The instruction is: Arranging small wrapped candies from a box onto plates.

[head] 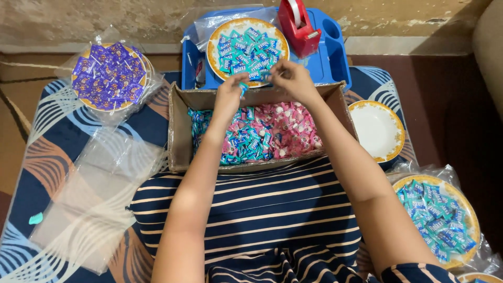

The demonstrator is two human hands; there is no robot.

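Cardboard box (181, 131), open, brown, sitting centre, holding teal and pink wrapped candies (262, 133). Clear plastic bags (94, 194) lying flat at left. Bagged plate of purple candies (109, 76) resting upper left; bagged teal candy plate (437, 217) lower right.

Bright, even light; sharp, soft shadows.

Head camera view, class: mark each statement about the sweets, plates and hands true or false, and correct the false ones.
1. The cardboard box holds pink and teal sweets. True.
2. The tape dispenser is green. False: it is red.
3. The plate by the box's right side is piled with sweets. False: it is empty.
4. The left hand pinches a teal sweet. True.
5. The purple sweets lie in the box. False: they sit on a wrapped plate, upper left.
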